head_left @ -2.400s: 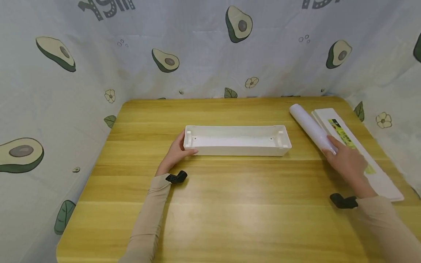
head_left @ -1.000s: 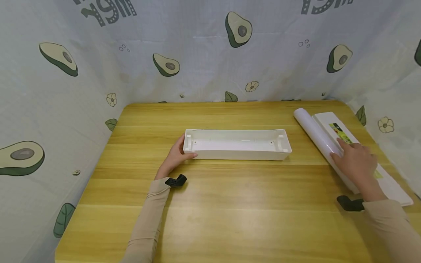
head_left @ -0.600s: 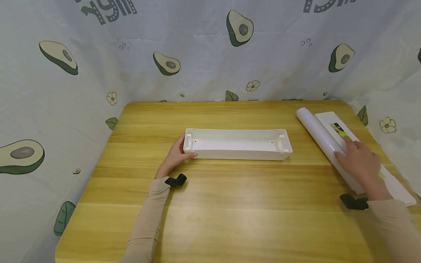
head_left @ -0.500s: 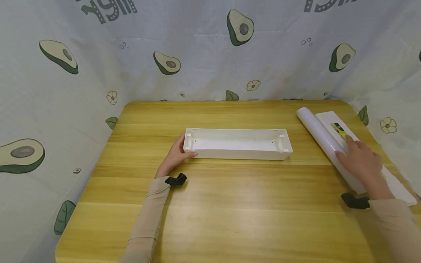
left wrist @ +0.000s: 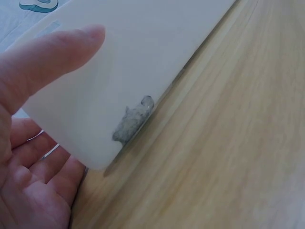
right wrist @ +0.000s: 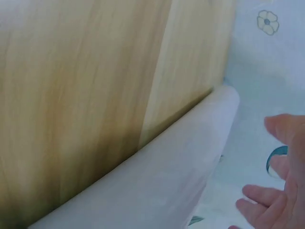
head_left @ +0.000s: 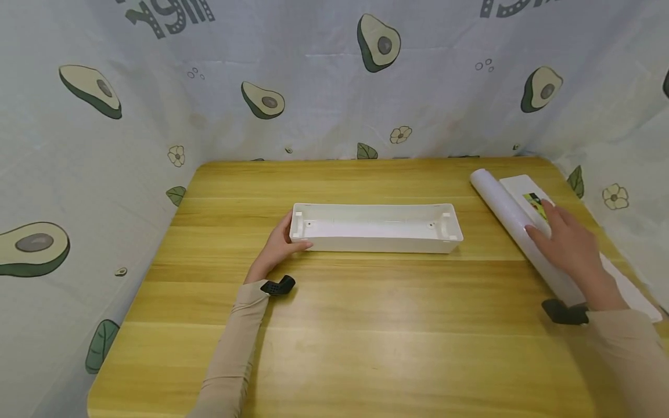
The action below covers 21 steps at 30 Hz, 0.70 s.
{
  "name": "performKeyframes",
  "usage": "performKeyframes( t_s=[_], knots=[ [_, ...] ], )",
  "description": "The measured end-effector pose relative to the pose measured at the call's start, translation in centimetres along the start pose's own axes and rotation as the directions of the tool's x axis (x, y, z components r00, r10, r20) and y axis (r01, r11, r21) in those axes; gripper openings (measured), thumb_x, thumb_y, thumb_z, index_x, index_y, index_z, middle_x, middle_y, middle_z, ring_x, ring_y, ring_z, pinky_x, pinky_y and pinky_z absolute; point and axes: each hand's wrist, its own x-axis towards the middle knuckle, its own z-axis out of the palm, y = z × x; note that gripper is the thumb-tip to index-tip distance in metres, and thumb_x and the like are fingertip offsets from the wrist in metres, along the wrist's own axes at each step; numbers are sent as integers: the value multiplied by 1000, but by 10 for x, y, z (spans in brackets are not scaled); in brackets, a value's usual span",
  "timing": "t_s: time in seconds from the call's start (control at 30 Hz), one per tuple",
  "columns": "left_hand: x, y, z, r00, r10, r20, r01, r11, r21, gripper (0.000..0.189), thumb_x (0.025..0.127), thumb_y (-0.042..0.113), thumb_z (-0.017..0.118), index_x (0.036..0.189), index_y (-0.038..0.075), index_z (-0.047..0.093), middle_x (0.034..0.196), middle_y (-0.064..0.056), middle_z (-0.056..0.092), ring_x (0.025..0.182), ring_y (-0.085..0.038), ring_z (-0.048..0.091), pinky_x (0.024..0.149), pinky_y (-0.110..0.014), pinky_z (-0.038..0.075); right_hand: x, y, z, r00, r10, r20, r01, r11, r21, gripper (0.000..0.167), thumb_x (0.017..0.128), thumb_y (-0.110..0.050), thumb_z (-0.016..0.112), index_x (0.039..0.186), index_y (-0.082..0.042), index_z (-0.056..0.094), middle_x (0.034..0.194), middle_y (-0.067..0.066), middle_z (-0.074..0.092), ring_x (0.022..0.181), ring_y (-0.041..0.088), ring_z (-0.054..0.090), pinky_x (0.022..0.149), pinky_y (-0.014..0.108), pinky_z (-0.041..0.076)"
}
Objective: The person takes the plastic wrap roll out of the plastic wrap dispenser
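A long white open-topped plastic box (head_left: 376,245) sits mid-table. My left hand (head_left: 273,249) grips its left end, thumb on the front wall and fingers round the end. In the left wrist view, a grey patch (left wrist: 132,121) marks the box wall near its lower edge. A whitish roll of film or sheet (head_left: 502,209) slants along the right side, beside a flat white panel (head_left: 517,184) with a green and yellow label (head_left: 535,204). Over these two hovers my right hand (head_left: 575,249), fingers loose and nothing held; in the right wrist view it is apart from the roll.
The wooden table (head_left: 366,348) extends in front of the box and to its left. A white curtain (head_left: 313,35) printed with avocados hangs behind the table and along both sides. A black wrist camera (head_left: 564,312) sits at my right cuff, close to the roll's near end.
My right hand has let go of the roll, which now lies nearer and further right against the panel. The hand has since lifted slightly. My left hand and the box stay put.
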Motion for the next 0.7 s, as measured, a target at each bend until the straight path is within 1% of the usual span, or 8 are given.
performKeyframes(
  t_s=[0.1,0.2,0.37,0.43,0.5,0.53,0.6,0.7],
  knots=[
    [0,-3,-1,1000,6,-6,-6,1000,5,95,78,1,73,151,24,17,148,-9,35,127,-31,44,91,-19,47,4,-9,0,993,-104,-50,106,993,54,69,100,-39,35,149,1,9,145,40,16,131,58,18,101,71,16],
    [-2,-3,-2,1000,9,-16,-9,1000,15,94,78,1,73,151,24,17,148,-10,35,126,-31,44,91,-18,48,11,-19,5,977,-193,-86,202,974,107,66,100,-33,39,149,2,11,146,39,16,131,58,17,105,70,11],
    [-5,-2,-7,1000,16,-19,-15,999,48,93,79,3,72,151,24,17,146,-10,36,124,-31,47,88,-20,50,19,-40,14,958,-275,-85,284,950,129,65,101,-34,39,150,-2,11,150,34,13,136,54,14,107,69,9],
    [-4,-1,-8,1000,18,2,-18,997,70,92,80,4,72,151,24,17,147,-9,35,124,-31,48,91,-27,51,19,-48,18,951,-296,-92,306,943,130,65,101,-34,38,151,-4,11,151,33,14,138,51,14,108,68,10],
    [-4,2,-9,1000,11,19,-14,993,119,91,81,8,72,151,23,16,149,-7,32,128,-30,45,98,-35,48,17,-56,21,944,-315,-97,326,936,131,64,100,-35,39,151,-4,13,151,32,15,139,50,14,109,67,9],
    [-4,4,-11,1000,2,18,-5,985,170,91,82,12,72,151,22,15,151,-7,29,132,-30,41,104,-40,44,16,-60,22,942,-323,-93,334,933,137,65,100,-36,38,151,-5,12,152,30,14,140,48,13,110,66,8],
    [-5,8,-14,1000,-23,6,20,956,293,91,83,20,72,152,20,13,155,-8,22,139,-31,31,112,-47,32,14,-67,24,937,-336,-92,347,925,155,65,100,-35,39,151,-6,12,154,29,13,141,46,11,112,64,8],
    [-6,16,-19,998,-55,-15,56,878,475,95,83,32,71,152,16,9,159,-10,12,146,-30,15,118,-51,18,10,-76,24,931,-355,-89,365,914,178,67,99,-34,43,151,-6,12,155,26,12,143,44,8,115,60,7]
  ],
)
